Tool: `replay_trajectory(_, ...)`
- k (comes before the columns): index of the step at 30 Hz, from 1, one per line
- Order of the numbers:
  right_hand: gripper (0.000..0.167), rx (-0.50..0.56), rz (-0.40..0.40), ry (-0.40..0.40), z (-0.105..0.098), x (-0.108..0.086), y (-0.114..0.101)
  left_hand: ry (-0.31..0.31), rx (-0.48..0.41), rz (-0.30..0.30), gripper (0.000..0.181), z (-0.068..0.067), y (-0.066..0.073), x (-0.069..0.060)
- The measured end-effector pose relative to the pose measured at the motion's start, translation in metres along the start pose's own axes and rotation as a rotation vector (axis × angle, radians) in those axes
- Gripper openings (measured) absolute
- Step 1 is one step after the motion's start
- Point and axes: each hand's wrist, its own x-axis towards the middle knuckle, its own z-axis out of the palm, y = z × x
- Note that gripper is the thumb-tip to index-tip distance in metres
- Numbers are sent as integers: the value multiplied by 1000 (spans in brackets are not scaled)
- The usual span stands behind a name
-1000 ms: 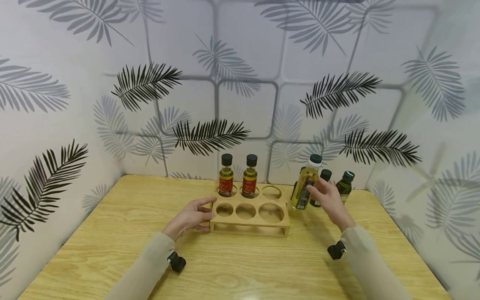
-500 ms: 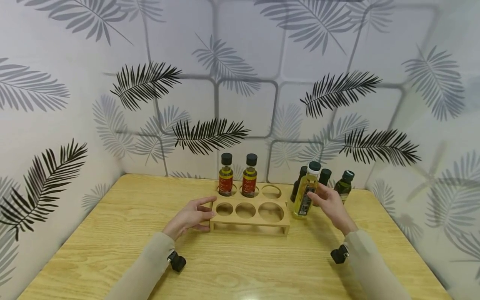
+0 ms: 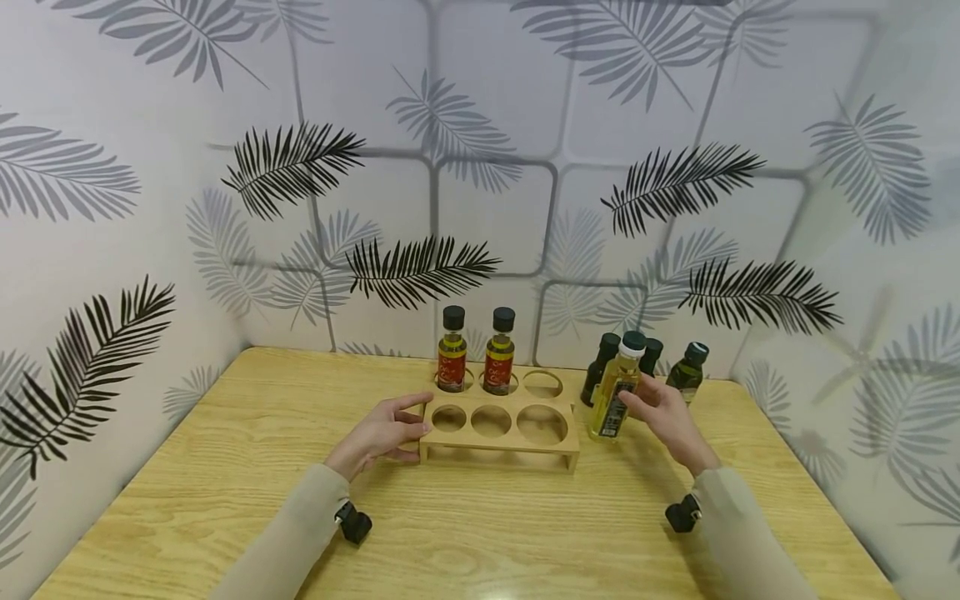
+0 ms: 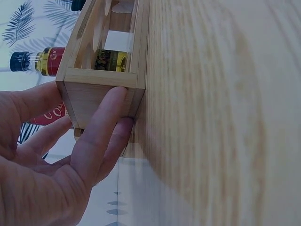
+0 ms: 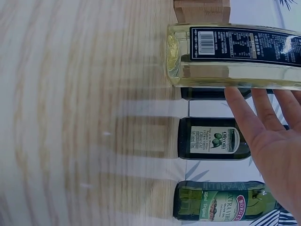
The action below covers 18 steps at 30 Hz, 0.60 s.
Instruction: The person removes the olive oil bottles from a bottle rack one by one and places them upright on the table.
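A wooden two-tier bottle rack (image 3: pixel 495 425) with round holes stands on the table. Two red-labelled oil bottles (image 3: pixel 452 367) sit in its back row. My left hand (image 3: pixel 382 433) touches the rack's left end; in the left wrist view its fairly straight fingers (image 4: pixel 106 122) lie against the end panel. Just right of the rack, my right hand (image 3: pixel 666 412) holds a clear bottle of pale yellow oil (image 3: pixel 617 387), black-capped with a dark back label. The bottle is roughly upright, its base at or close to the tabletop. In the right wrist view, fingertips meet its side; the thumb is hidden.
Behind the held bottle stand dark bottles (image 3: pixel 597 375). A green Borges olive oil bottle (image 5: pixel 221 201) is at the far right, beside an Olivoilà olive oil bottle (image 5: pixel 214 139). The patterned wall (image 3: pixel 480 208) rises directly behind the wooden table (image 3: pixel 450 533).
My right hand has brought the yellow oil bottle down and a little toward me, away from the dark bottles, now more visible behind it. The left hand and the rack have stayed put.
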Motion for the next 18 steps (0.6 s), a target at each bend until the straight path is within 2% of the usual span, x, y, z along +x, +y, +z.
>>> replay_trajectory(18, 65, -9, 10, -34, -1, 1, 1, -1, -7, -6, 57, 1, 0, -1)
